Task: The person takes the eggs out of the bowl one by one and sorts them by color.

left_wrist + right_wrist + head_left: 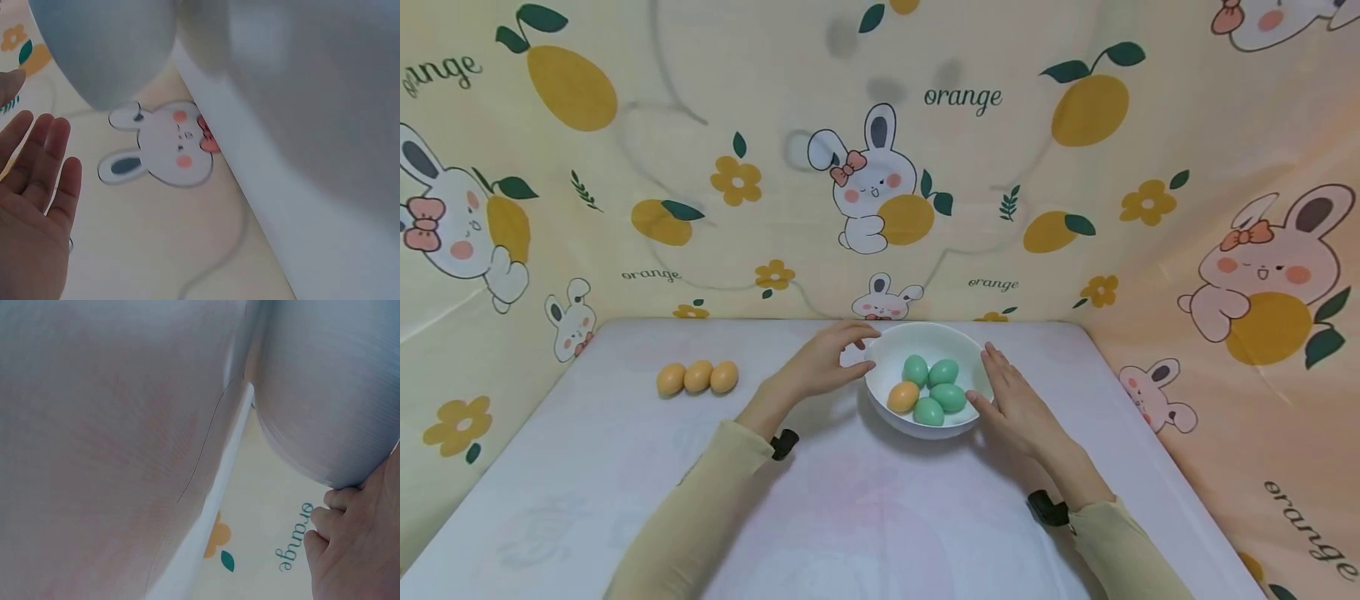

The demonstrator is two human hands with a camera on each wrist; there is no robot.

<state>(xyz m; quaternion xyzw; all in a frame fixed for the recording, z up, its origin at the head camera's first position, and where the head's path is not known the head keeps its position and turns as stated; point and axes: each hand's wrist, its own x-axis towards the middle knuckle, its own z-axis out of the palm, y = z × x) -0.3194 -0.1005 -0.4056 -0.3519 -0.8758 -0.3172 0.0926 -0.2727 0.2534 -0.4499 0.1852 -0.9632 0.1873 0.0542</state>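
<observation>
A white bowl (891,415) stands near the table's far edge in the head view. Inside lie several green eggs (950,397) and one orange egg (903,397). At its left rim is my left hand (820,360), thumb and fingers spread; the left wrist view has these loosely bent fingers (55,140) beside the bowl's outer wall (112,50), with a gap between. My right hand (1015,404) lies along the bowl's right side with its fingers extended. In the right wrist view, its fingertips (342,497) touch the bowl near the rim.
Three orange eggs (697,377) sit in a row on the left part of the white table (842,517). A patterned cloth (790,108) with rabbits and oranges rises behind the table and along both sides. Dark bands with cameras (1047,508) are on both wrists.
</observation>
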